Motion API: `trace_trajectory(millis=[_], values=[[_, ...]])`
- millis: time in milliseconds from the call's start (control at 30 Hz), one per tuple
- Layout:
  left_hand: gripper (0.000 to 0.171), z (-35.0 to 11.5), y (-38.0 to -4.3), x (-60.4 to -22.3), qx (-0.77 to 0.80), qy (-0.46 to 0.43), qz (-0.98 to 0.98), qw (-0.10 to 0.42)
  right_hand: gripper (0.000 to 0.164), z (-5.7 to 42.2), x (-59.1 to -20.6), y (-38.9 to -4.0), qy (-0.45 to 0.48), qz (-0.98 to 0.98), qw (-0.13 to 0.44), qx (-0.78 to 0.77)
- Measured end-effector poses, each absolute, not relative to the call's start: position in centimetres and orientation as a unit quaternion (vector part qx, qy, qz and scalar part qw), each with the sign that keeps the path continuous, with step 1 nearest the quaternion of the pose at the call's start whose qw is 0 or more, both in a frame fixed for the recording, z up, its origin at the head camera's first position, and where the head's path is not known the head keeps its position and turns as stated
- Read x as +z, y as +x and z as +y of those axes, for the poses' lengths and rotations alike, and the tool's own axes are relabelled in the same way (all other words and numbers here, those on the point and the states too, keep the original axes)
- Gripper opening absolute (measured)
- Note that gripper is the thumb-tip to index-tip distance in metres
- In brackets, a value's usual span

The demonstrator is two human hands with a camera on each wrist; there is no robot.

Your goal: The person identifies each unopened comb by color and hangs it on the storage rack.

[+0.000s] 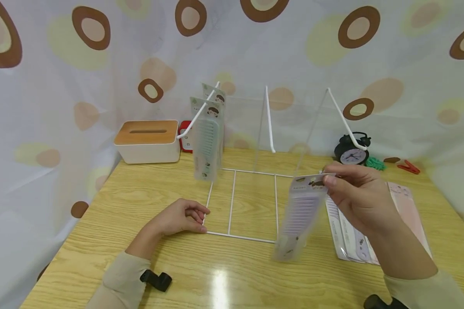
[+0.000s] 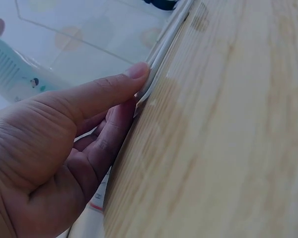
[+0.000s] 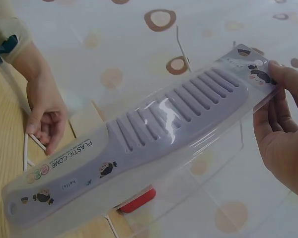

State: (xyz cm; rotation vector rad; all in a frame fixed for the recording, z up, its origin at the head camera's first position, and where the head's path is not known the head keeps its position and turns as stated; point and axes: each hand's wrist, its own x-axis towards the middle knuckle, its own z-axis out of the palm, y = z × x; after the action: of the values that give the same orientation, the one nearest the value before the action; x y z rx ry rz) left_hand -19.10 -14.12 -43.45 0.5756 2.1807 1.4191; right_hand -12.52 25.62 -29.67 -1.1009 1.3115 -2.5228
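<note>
My right hand pinches the top of a clear pack holding a purple plastic comb. The pack hangs tilted above the front right of a white wire rack. In the right wrist view, the comb shows its wide teeth and cartoon prints. Down at the rack's front left corner, my left hand grips the wire between thumb and curled fingers. Two packs with green combs hang from the rack's left hook; the middle hook and right hook bear nothing.
Packaged combs and a pink pack lie on the right of the wooden table. Behind them are a black alarm clock, green cord and a red clip. A wood-topped tissue box stands back left, beside a partly hidden red clock.
</note>
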Motion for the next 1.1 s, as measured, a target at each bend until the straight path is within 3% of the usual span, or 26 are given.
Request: trace_trajectory(millis=[233, 633, 1100], values=[[0.048, -14.1, -19.2, -43.6, 0.521, 0.212, 0.792, 0.235, 0.038, 22.0, -28.3, -12.3, -0.355, 0.459, 0.021, -0.814], [0.048, -14.1, -19.1, -43.5, 0.529, 0.209, 0.789, 0.233, 0.026, 18.3, -24.7, -12.7, -0.224, 0.534, -0.036, -0.815], [0.051, -14.0, -19.2, -43.7, 0.53, 0.209, 0.788, 0.234, 0.022, 18.3, -25.4, -15.9, -0.167, 0.58, -0.022, -0.797]])
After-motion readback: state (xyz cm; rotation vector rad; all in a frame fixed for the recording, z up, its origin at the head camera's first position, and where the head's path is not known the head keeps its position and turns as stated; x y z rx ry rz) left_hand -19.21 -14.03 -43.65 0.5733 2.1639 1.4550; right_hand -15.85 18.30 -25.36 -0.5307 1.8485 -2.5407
